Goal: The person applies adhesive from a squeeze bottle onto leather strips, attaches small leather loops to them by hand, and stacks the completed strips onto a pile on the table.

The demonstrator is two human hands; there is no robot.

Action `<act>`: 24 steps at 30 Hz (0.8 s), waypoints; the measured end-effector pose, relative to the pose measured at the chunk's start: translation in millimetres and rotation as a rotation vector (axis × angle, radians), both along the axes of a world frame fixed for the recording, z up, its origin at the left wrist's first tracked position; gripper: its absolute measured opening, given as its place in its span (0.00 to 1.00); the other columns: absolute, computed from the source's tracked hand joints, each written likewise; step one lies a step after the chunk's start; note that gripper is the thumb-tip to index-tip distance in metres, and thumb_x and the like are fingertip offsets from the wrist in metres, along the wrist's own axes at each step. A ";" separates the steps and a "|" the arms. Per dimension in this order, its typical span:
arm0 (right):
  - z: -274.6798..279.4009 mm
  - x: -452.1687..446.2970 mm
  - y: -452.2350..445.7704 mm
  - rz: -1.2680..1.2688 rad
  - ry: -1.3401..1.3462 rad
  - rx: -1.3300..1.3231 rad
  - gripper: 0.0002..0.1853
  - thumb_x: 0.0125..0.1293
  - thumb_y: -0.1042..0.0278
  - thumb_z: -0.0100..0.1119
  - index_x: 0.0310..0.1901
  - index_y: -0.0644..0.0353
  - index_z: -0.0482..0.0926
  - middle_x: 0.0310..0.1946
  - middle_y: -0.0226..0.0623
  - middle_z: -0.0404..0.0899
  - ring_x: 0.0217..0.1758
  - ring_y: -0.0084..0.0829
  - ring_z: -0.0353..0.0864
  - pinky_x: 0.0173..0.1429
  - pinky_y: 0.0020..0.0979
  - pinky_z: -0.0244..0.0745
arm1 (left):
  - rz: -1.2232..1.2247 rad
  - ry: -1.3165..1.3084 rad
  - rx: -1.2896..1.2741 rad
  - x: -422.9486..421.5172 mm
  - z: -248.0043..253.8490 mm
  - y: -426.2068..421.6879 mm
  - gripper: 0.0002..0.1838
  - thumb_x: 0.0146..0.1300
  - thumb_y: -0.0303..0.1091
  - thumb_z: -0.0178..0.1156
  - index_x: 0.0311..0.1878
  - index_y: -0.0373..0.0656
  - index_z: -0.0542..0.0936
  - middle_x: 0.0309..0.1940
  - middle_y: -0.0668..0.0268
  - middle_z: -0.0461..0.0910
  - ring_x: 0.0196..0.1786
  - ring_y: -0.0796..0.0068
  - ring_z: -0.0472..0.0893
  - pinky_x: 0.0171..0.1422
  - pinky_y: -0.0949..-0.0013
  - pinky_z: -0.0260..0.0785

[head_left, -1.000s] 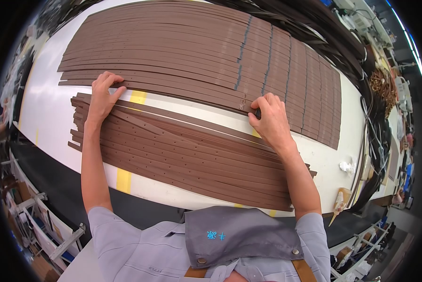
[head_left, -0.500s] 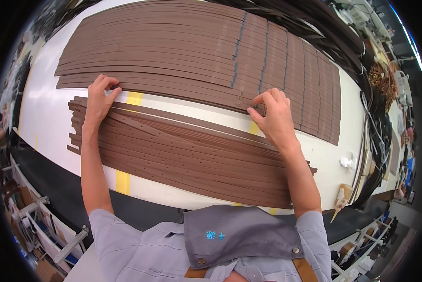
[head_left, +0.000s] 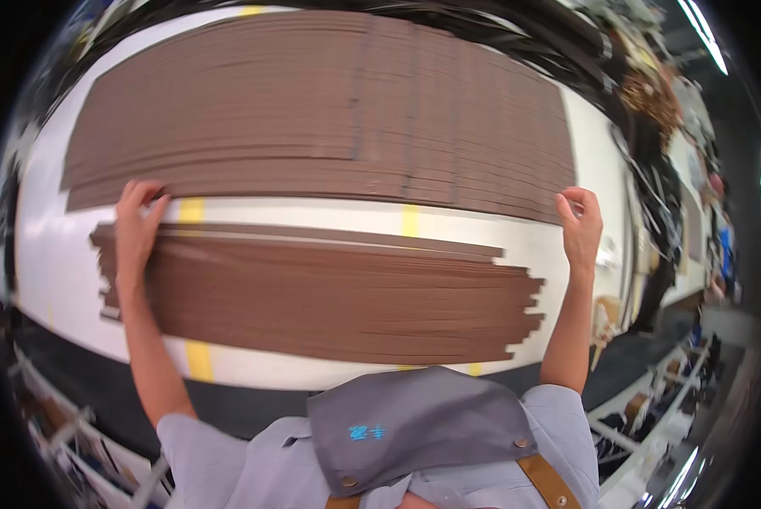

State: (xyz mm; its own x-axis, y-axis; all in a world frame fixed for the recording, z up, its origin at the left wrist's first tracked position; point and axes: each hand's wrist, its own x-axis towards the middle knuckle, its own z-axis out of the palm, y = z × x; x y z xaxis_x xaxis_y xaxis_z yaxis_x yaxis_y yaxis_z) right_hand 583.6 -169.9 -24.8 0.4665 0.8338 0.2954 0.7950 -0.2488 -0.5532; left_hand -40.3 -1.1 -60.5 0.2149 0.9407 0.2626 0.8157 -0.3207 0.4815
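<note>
Worktable seen from the wearer's head, slightly blurred. The white table (head_left: 41, 229) carries two groups of long brown strips, one beyond the other. The upper group (head_left: 228, 102), the larger, lies side by side in a broad sheet, crossed toward its right part by faint dark lines. The lower group (head_left: 338, 297) lies nearer the body, with staggered ends at left and right; a single strip (head_left: 338, 237) runs along its far side and ends short of the group at the right. Yellow tape (head_left: 191, 210) shows on the bare white band between the groups and again along the near side.

The left hand (head_left: 145, 207) is at the near edge of the upper group, toward its left end; the right hand (head_left: 573, 207) is at that group's right end. Thumb and fingers curve toward each other on both; whether either pinches a strip cannot be told.

Surroundings: dark bundled material (head_left: 558, 42) borders the table's far side and right. A pale bottle (head_left: 604, 314) lies near the right forearm. Shelving (head_left: 643, 416) stands at lower right, and ceiling lights (head_left: 704, 34) glow at upper right.
</note>
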 end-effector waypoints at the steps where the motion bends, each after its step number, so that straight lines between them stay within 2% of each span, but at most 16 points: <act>1: -0.6 28.7 -13.3 -0.080 -0.063 -0.013 0.07 0.63 0.68 0.65 0.39 0.62 0.82 0.43 0.38 0.81 0.47 0.34 0.80 0.54 0.36 0.73 | -0.023 -0.006 0.005 -3.8 -2.7 1.1 0.08 0.58 0.24 0.65 0.40 0.33 0.79 0.35 0.61 0.75 0.38 0.66 0.74 0.46 0.67 0.67; 6: 1.7 161.4 -91.6 -0.394 -0.220 -0.056 0.12 0.59 0.65 0.67 0.39 0.66 0.83 0.39 0.46 0.83 0.44 0.40 0.82 0.52 0.38 0.75 | -0.036 -0.030 -0.060 -22.0 -21.7 11.5 0.09 0.61 0.23 0.63 0.43 0.34 0.77 0.34 0.65 0.69 0.37 0.71 0.69 0.46 0.71 0.65; 10: 11.9 198.1 -129.7 -0.522 -0.243 -0.213 0.16 0.56 0.61 0.67 0.38 0.67 0.83 0.39 0.53 0.84 0.44 0.46 0.83 0.52 0.41 0.76 | -0.020 -0.055 -0.080 -13.1 -23.4 13.0 0.09 0.60 0.24 0.64 0.43 0.35 0.77 0.34 0.66 0.69 0.37 0.72 0.69 0.47 0.72 0.65; 12: -8.9 230.5 -146.5 -0.467 -0.295 -0.295 0.19 0.57 0.59 0.67 0.44 0.67 0.83 0.42 0.53 0.84 0.49 0.48 0.82 0.57 0.41 0.74 | -0.030 -0.019 -0.063 -13.6 -15.3 9.3 0.08 0.59 0.25 0.65 0.41 0.36 0.78 0.34 0.65 0.71 0.37 0.70 0.70 0.47 0.70 0.65; 13: -27.9 254.6 -154.3 -0.421 -0.262 -0.299 0.21 0.57 0.59 0.67 0.46 0.68 0.82 0.44 0.52 0.84 0.51 0.46 0.82 0.58 0.42 0.74 | -0.079 0.042 0.001 -11.7 -12.8 9.1 0.08 0.60 0.26 0.65 0.41 0.35 0.79 0.33 0.64 0.71 0.37 0.69 0.70 0.48 0.68 0.66; 15: -42.7 266.8 -156.1 -0.340 -0.204 -0.376 0.22 0.57 0.61 0.67 0.47 0.71 0.81 0.43 0.51 0.84 0.49 0.44 0.83 0.55 0.39 0.75 | -0.042 -0.011 -0.048 5.1 3.0 0.6 0.08 0.59 0.26 0.65 0.41 0.35 0.79 0.33 0.64 0.73 0.38 0.70 0.73 0.47 0.68 0.67; 18: -44.1 246.8 -144.4 -0.334 -0.029 -0.417 0.18 0.53 0.66 0.63 0.45 0.68 0.81 0.33 0.41 0.82 0.38 0.31 0.80 0.47 0.33 0.74 | 0.030 -0.024 -0.067 2.4 0.0 1.3 0.11 0.56 0.27 0.67 0.42 0.35 0.81 0.32 0.64 0.74 0.35 0.72 0.73 0.43 0.69 0.67; 19: -53.4 254.4 -145.0 -0.333 0.046 -0.353 0.17 0.52 0.67 0.63 0.43 0.67 0.82 0.30 0.38 0.80 0.35 0.30 0.78 0.43 0.33 0.72 | 0.039 -0.032 -0.070 2.5 0.0 1.4 0.11 0.56 0.27 0.68 0.42 0.36 0.81 0.32 0.64 0.74 0.33 0.73 0.73 0.41 0.69 0.67; 22: -51.0 246.6 -138.1 -0.322 -0.068 -0.421 0.13 0.53 0.68 0.62 0.39 0.66 0.81 0.28 0.35 0.78 0.32 0.27 0.74 0.40 0.31 0.70 | 0.064 -0.015 -0.080 7.1 5.3 -1.0 0.12 0.56 0.27 0.68 0.43 0.36 0.81 0.32 0.65 0.74 0.33 0.73 0.72 0.41 0.69 0.67; 24: -51.0 239.7 -134.5 -0.252 -0.147 -0.378 0.09 0.53 0.70 0.61 0.34 0.66 0.80 0.26 0.33 0.75 0.31 0.25 0.71 0.39 0.30 0.68 | 0.093 0.010 -0.127 15.6 13.7 -4.2 0.10 0.59 0.27 0.65 0.44 0.35 0.81 0.33 0.67 0.73 0.37 0.75 0.73 0.46 0.72 0.67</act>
